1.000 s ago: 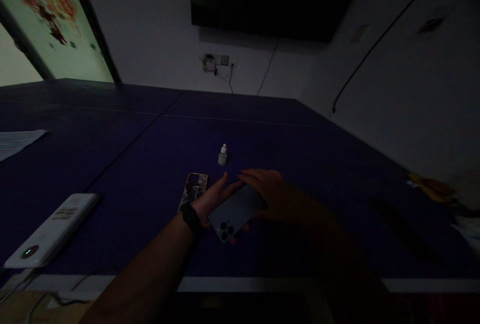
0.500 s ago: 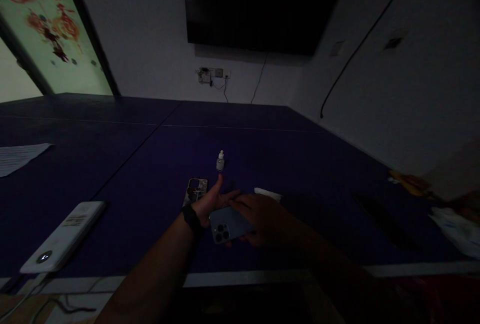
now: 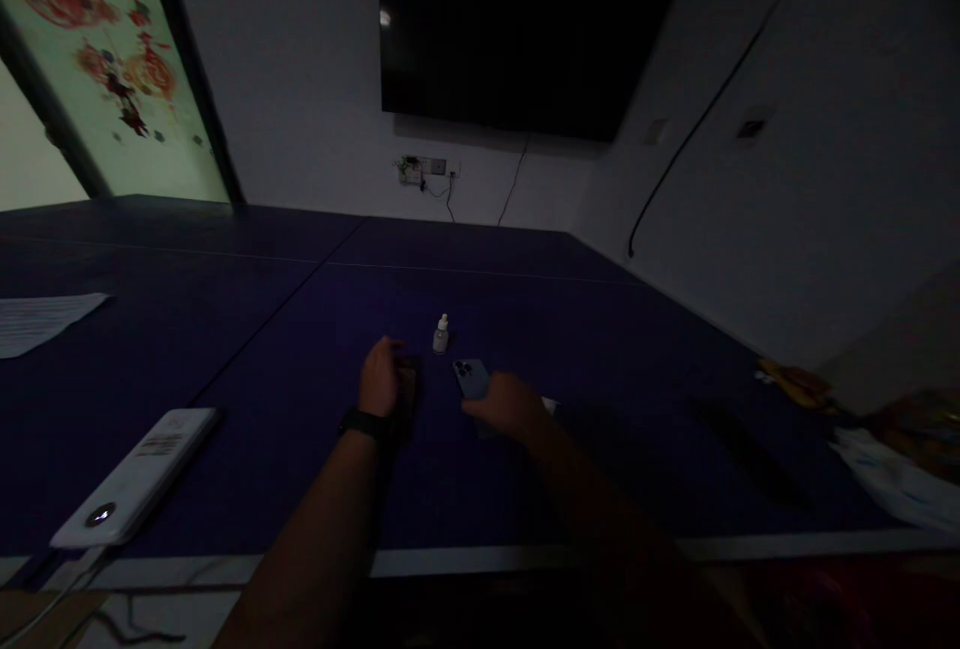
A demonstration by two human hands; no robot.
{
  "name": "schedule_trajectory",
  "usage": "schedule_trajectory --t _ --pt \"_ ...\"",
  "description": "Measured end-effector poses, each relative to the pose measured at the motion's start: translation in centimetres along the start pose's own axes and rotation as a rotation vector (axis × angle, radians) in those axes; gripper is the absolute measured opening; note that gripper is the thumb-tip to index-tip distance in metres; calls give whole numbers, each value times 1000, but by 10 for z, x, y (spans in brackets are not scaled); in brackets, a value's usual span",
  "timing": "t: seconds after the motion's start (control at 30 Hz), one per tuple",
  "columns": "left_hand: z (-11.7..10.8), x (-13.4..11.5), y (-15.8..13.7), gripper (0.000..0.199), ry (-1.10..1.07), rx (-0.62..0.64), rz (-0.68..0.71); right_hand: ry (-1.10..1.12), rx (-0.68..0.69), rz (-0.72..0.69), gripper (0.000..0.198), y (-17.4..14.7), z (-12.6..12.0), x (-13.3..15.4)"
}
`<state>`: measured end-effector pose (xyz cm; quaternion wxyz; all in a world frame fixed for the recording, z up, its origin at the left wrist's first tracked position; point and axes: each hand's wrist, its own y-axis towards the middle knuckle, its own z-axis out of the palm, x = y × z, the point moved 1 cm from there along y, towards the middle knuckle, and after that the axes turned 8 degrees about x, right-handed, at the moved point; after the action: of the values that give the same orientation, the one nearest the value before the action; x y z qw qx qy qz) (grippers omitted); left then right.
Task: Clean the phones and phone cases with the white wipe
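Note:
My right hand [image 3: 511, 405] grips a blue-grey phone [image 3: 472, 379] by its lower end, the back with its cameras facing up. To the left, my left hand [image 3: 379, 379], with a dark band on the wrist, has its fingers curled at the edge of a patterned phone case [image 3: 406, 397]. The case looks tilted up, and much of it lies in shadow. A small dropper bottle [image 3: 441, 337] with a white top stands upright just beyond, between both hands. Part of a white packet [image 3: 550, 405] shows behind my right hand.
A white power bank [image 3: 139, 479] with a cable lies at the left on the dark blue tabletop [image 3: 300, 489]. Farther left is a sheet of paper [image 3: 45, 321]. A dark flat object [image 3: 750, 449] and a white plastic bag [image 3: 896, 474] lie at the right.
My hands have moved apart. The right one carried the phone forward and turned it upright in view; the left went from the phone to the case, which has tilted.

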<state>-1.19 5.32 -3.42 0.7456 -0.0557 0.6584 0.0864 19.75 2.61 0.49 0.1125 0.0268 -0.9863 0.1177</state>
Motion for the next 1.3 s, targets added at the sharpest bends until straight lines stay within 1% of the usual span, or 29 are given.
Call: schedule_trajectory --t 0.13,0.47,0.67,0.8,0.9,0.97,1.07,1.1,1.2,1.27,1.3 --pt "-2 2 2 33 110 -35 45 -42 30 41 52 5 10 12" --pt "-1 3 1 28 227 4 34 -106 41 94 62 11 24 28" --pt "-1 3 2 30 256 -3 38 -132 58 98 56 9 27 29" --pt "-1 4 1 31 256 -2 30 -136 57 73 55 8 20 24" --pt "0 3 -1 30 245 -5 22 -139 28 64 65 10 3 9" --pt "2 1 -3 30 227 2 10 -141 5 61 67 13 -13 -7" --pt "5 -10 -9 33 189 32 -15 -146 10 -4 54 20 -32 -40" --pt "5 -16 -12 34 178 50 -20 -146 20 -31 53 22 -35 -52" --pt "3 -38 -21 39 166 143 -29 -120 80 -94 62 27 -32 -84" --pt "-2 -53 -24 42 180 216 -34 -86 115 -118 60 31 -22 -98" --pt "-5 -59 -23 44 200 265 -43 -68 127 -124 56 34 -17 -103"
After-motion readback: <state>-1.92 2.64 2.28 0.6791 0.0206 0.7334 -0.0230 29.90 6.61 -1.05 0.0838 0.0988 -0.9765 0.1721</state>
